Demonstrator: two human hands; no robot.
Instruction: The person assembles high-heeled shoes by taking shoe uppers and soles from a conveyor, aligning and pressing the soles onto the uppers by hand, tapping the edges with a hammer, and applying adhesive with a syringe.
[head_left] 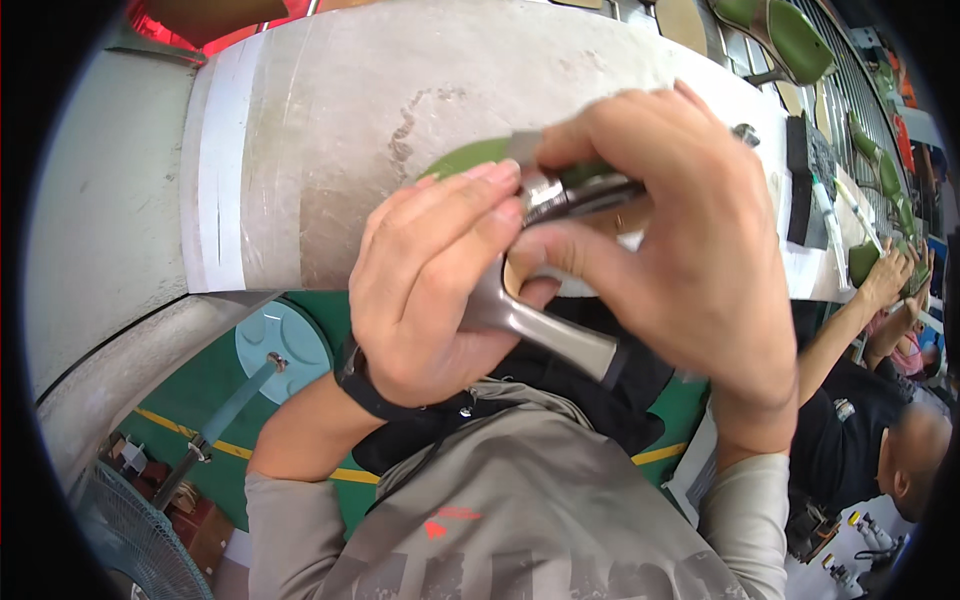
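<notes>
Over the near edge of the work table, my left hand [430, 280] closes around a high-heeled shoe, its green part [466, 158] showing beyond my fingers. The shoe's grey-brown metallic heel [565, 338] points toward me, down and right. My right hand [690, 220] is curled round a dark, narrow tool with a shiny metal end [545, 195], pressed against the shoe beside my left fingertips. Its exact kind is unclear, since my hand hides much of it and motion blurs it. My right thumb touches the shoe near the heel's top.
The pale, worn table [350, 120] curves around in front. A black block [806, 180] and thin white tube-like tools [830, 220] lie at its right. Another green heeled shoe [790, 45] stands at the far right. A co-worker's arm [840, 320] reaches in; a fan [135, 535] is lower left.
</notes>
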